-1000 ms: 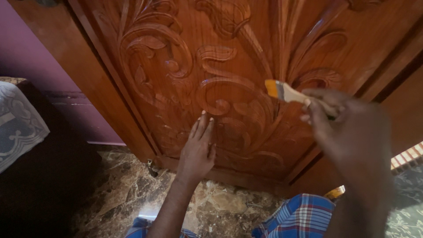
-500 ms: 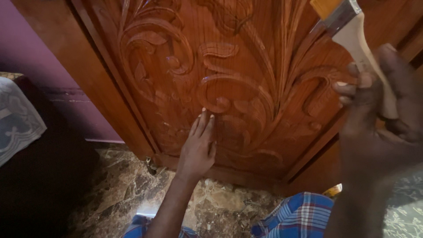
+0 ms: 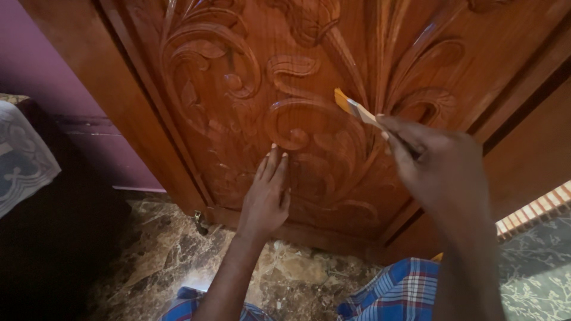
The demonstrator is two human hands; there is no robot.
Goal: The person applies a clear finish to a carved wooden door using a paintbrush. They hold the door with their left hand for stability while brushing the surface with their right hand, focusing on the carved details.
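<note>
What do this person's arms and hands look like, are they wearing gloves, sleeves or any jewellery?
Both are bare: the left hand and right hand have no gloves, and no rings, watch or bracelet show. Both forearms are uncovered as far as the picture reaches, with no sleeves in view. The only clothing visible is blue checked cloth at the bottom edge.

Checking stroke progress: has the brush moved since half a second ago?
Yes. The paintbrush in the right hand has come down and left, back onto the carved door scrollwork; left hand stays flat on the panel.
</note>
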